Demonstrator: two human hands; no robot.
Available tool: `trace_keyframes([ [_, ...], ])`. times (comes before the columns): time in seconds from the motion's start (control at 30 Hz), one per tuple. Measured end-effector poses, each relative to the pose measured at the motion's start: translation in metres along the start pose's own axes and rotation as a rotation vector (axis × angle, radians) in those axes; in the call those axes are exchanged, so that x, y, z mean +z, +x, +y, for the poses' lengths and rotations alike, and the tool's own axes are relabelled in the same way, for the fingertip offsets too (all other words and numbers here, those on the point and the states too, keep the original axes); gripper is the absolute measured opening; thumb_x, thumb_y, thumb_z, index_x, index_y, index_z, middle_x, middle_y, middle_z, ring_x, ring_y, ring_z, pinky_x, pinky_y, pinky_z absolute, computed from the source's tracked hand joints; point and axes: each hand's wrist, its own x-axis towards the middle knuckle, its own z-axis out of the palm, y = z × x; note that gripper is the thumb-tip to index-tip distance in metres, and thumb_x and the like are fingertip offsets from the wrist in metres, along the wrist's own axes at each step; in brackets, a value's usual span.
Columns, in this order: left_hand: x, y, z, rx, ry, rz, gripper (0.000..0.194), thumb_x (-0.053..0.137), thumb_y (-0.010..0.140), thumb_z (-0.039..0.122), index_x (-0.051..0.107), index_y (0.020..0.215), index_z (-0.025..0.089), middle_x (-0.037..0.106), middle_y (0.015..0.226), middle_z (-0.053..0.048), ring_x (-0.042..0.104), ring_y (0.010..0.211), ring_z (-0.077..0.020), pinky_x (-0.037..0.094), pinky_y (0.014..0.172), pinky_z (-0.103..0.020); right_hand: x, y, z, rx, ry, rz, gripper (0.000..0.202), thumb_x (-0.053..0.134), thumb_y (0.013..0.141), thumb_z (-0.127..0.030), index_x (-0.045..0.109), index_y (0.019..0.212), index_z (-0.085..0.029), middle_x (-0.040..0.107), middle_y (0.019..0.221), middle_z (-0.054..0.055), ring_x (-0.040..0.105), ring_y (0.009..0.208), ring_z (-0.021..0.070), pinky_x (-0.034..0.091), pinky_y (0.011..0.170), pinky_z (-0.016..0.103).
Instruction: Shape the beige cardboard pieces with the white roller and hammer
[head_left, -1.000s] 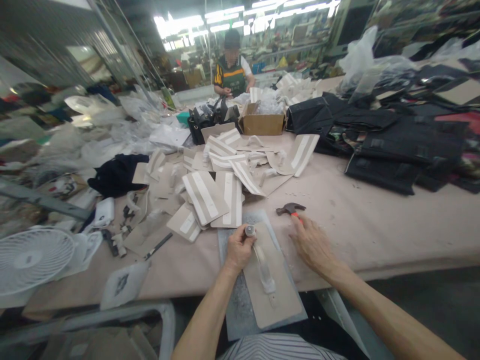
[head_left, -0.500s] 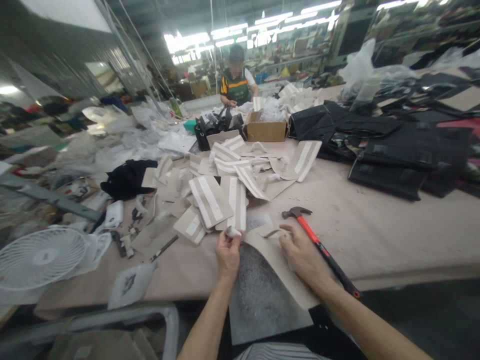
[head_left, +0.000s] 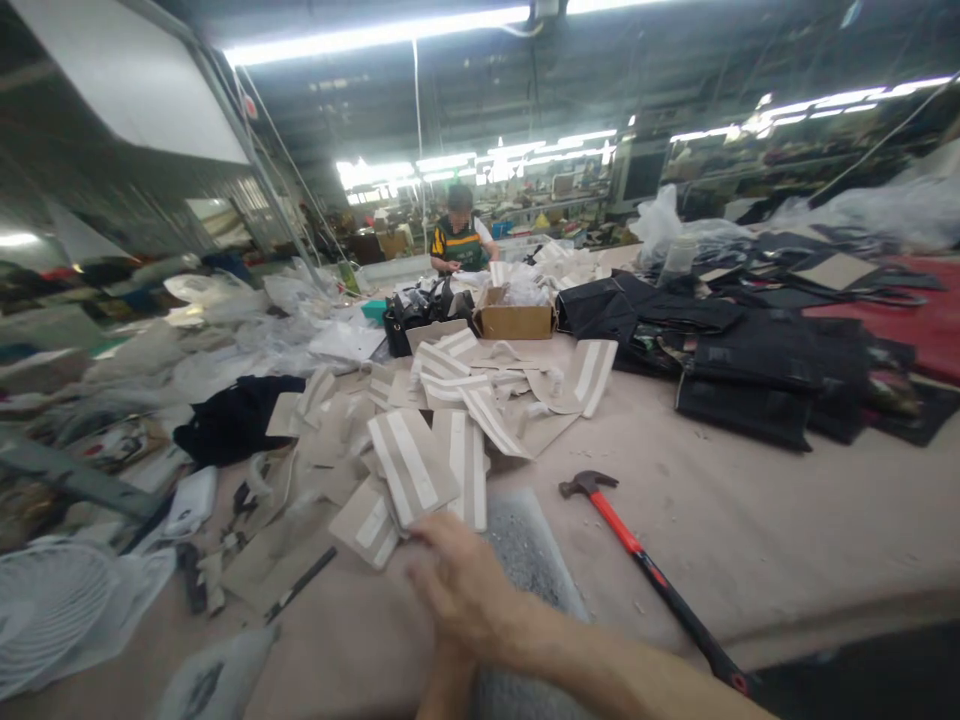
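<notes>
Striped boards (head_left: 412,468) heaped on the desk (head_left: 825,520)
The right hand (head_left: 469,590), fingers bent and a bit apart, is at the heap's near edge; touching, I cannot tell. It mostly hides the left hand (head_left: 452,655), so I cannot tell its grip. Flat desk lies between the hammer (head_left: 637,545) and floppy black cloth (head_left: 742,405). A brown box (head_left: 517,322) holds crinkly plastic (head_left: 526,288).
</notes>
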Motion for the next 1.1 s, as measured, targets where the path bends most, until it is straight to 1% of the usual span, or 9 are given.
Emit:
trace_keyframes([
  [0.1, -0.001, 0.0, -0.003, -0.017, -0.045, -0.015, 0.032, 0.069, 0.085, 0.047, 0.072, 0.102, 0.02, 0.078, 0.092, -0.009, 0.075, 0.091, -0.0261, 0.062, 0.077, -0.034, -0.046, 0.046, 0.065, 0.316, 0.028, 0.194, 0.03, 0.051, 0.089, -0.021, 0.067, 0.114, -0.022, 0.069, 0.111, 0.009, 0.064, 0.103, 0.0221, 0.049, 0.094, 0.033],
  [0.2, -0.001, 0.001, -0.006, -0.053, -0.059, 0.004, 0.045, 0.074, 0.078, 0.054, 0.072, 0.104, 0.017, 0.079, 0.093, -0.011, 0.076, 0.089, -0.0277, 0.062, 0.079, -0.035, -0.093, 0.087, 0.126, 0.459, -0.033, 0.297, 0.038, 0.048, 0.088, -0.019, 0.064, 0.123, -0.017, 0.066, 0.116, 0.013, 0.061, 0.108, 0.0251, 0.045, 0.098, 0.038],
  [0.27, -0.001, 0.002, -0.01, -0.075, -0.044, 0.008, 0.049, 0.075, 0.076, 0.058, 0.073, 0.104, 0.017, 0.079, 0.093, -0.012, 0.077, 0.089, -0.0287, 0.063, 0.079, -0.034, -0.114, 0.102, 0.151, 0.515, -0.036, 0.313, 0.043, 0.054, 0.084, -0.018, 0.064, 0.126, -0.015, 0.068, 0.11, 0.012, 0.062, 0.104, 0.0245, 0.047, 0.094, 0.036],
  [0.5, -0.001, 0.008, -0.021, -0.092, -0.034, -0.033, 0.053, 0.075, 0.074, 0.06, 0.073, 0.105, 0.017, 0.08, 0.094, -0.012, 0.078, 0.091, -0.0299, 0.064, 0.078, -0.033, -0.122, 0.125, 0.154, 0.498, 0.03, 0.322, 0.021, 0.066, 0.09, -0.03, 0.067, 0.104, -0.015, 0.067, 0.088, 0.002, 0.063, 0.076, 0.0149, 0.052, 0.075, 0.032],
  [0.67, 0.0, 0.005, -0.009, -0.018, 0.006, -0.01, 0.04, 0.07, 0.083, 0.049, 0.071, 0.106, 0.016, 0.078, 0.095, -0.011, 0.076, 0.09, -0.0254, 0.062, 0.081, -0.033, -0.145, 0.132, 0.14, 0.468, -0.034, 0.439, 0.028, 0.056, 0.091, -0.021, 0.066, 0.114, -0.009, 0.07, 0.1, 0.011, 0.062, 0.089, 0.0191, 0.048, 0.087, 0.036],
  [0.77, 0.001, 0.006, -0.005, -0.016, -0.027, -0.005, 0.037, 0.072, 0.082, 0.044, 0.07, 0.105, 0.015, 0.077, 0.094, -0.01, 0.075, 0.088, -0.023, 0.06, 0.081, -0.032, -0.157, 0.111, 0.125, 0.368, -0.069, 0.447, 0.043, 0.047, 0.095, -0.029, 0.063, 0.128, -0.007, 0.069, 0.109, 0.012, 0.06, 0.099, 0.0195, 0.043, 0.093, 0.034],
  [0.87, 0.0, 0.007, -0.006, -0.048, -0.09, 0.006, 0.036, 0.074, 0.08, 0.041, 0.069, 0.105, 0.015, 0.077, 0.092, -0.009, 0.074, 0.085, -0.0213, 0.059, 0.081, -0.031, -0.145, 0.062, 0.097, 0.274, -0.043, 0.434, 0.046, 0.048, 0.095, -0.035, 0.06, 0.133, -0.012, 0.07, 0.102, 0.009, 0.062, 0.091, 0.0185, 0.046, 0.087, 0.033],
  [1.0, -0.003, 0.004, -0.007, -0.113, -0.245, 0.091, 0.038, 0.078, 0.077, 0.04, 0.068, 0.103, 0.014, 0.077, 0.093, -0.009, 0.074, 0.086, -0.021, 0.058, 0.082, -0.032, -0.087, -0.031, 0.066, 0.249, 0.074, 0.305, 0.045, 0.054, 0.094, -0.034, 0.057, 0.135, -0.017, 0.07, 0.096, 0.007, 0.063, 0.083, 0.0196, 0.052, 0.081, 0.034],
  [1.1, -0.009, 0.0, -0.005, -0.148, -0.326, 0.222, 0.038, 0.078, 0.077, 0.039, 0.067, 0.103, 0.014, 0.077, 0.096, -0.009, 0.074, 0.088, -0.0202, 0.057, 0.084, -0.031, -0.04, -0.088, 0.062, 0.294, 0.215, 0.154, 0.042, 0.05, 0.094, -0.032, 0.057, 0.132, -0.017, 0.069, 0.091, 0.006, 0.064, 0.079, 0.019, 0.053, 0.077, 0.033],
])
